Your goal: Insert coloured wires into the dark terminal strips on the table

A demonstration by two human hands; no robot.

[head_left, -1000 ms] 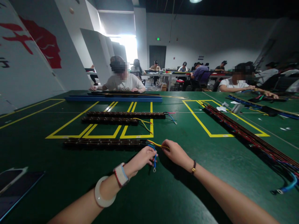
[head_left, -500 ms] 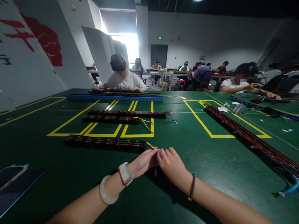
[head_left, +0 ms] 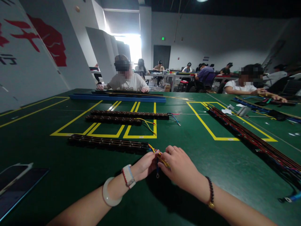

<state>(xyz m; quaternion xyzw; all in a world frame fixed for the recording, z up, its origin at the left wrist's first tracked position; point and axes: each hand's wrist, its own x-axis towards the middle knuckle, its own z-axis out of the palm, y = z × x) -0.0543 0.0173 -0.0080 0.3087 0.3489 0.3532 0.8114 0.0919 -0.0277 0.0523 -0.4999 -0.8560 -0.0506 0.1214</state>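
Observation:
A dark bar-shaped wire assembly (head_left: 107,143) with thin copper-coloured strips lies on the green table in front of me. Yellow wires (head_left: 152,148) and a blue one come out of its right end. My left hand (head_left: 144,164) pinches these wires close to that end. Just to the right, my right hand (head_left: 180,163) has its fingers closed around the yellow wires, whose further ends are partly hidden. A blue wire with a ring terminal (head_left: 157,175) hangs down between my hands.
Two similar bars (head_left: 129,115) lie beyond, inside yellow tape lines. A long wired bar (head_left: 249,138) runs down the right side. Phone-like dark slabs (head_left: 25,185) lie at left. A blue channel (head_left: 117,98) and a co-worker (head_left: 127,81) are across the table.
My right hand has shifted slightly right, its fingers now further along the yellow wires, more of which show. My left hand keeps its pinch. The view has shifted slightly.

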